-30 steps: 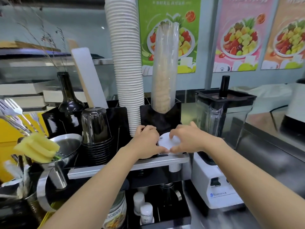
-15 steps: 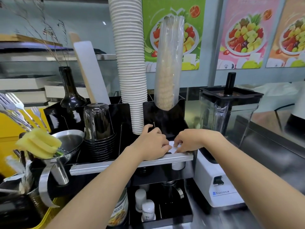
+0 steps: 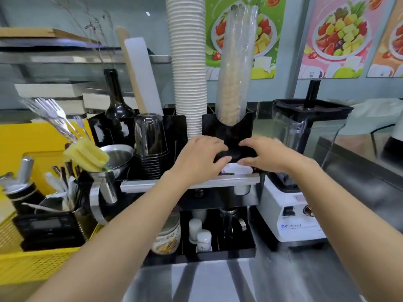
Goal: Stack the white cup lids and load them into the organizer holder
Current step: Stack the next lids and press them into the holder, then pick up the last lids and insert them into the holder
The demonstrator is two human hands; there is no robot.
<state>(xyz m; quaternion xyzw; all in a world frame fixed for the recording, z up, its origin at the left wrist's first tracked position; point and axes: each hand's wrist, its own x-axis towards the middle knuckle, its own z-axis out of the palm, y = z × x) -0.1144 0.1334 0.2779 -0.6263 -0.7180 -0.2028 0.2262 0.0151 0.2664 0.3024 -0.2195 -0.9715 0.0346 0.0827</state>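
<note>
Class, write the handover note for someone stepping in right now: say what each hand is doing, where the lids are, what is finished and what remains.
Left hand: on the left edge of the white lids, fingers curled, pressing in.
Right hand: on their right edge, fingers spread.
Lids: low in the front slot of the black organizer holder, just above its metal rail; how many cannot be told.
Done: the lids are gathered and in the slot.
Left: seat them fully and let go; whether more lids wait elsewhere is not visible.

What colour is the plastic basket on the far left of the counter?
Yellow: the perforated plastic basket shows clearly in the head view.
</note>
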